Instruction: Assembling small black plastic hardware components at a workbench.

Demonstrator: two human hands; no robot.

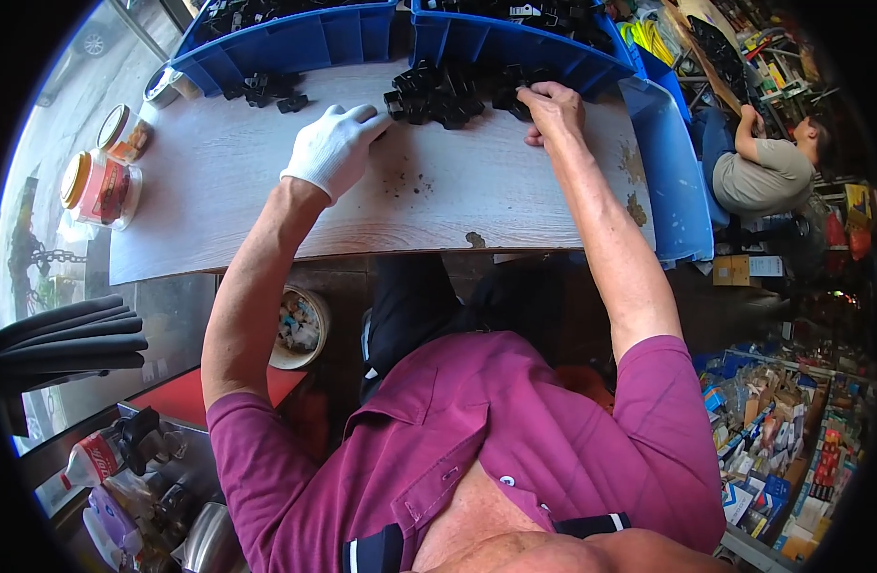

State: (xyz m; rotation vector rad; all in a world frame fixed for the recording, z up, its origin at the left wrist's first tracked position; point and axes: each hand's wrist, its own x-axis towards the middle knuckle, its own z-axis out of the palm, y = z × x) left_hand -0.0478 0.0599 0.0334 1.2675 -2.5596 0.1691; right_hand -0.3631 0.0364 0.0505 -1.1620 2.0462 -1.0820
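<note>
My left hand (331, 150), in a white knit glove, is closed at the left edge of a pile of small black plastic parts (438, 95). Its fingertips pinch one black part (395, 103). Bare, my right hand (556, 110) reaches to a smaller cluster of the same black parts (508, 88), its thumb and forefinger closed on one of them. The other fingers curl underneath. Further left, several loose black parts (259, 88) lie apart from the pile. The exact shape of the parts is too small to make out.
Two blue bins (295, 46) of black parts line the far side of the worn table (219, 210). Jars (102, 189) stand at its left end. A blue tub (670, 162) adjoins the right end, and a person (768, 172) sits beyond. Below is a waste bucket (314, 358).
</note>
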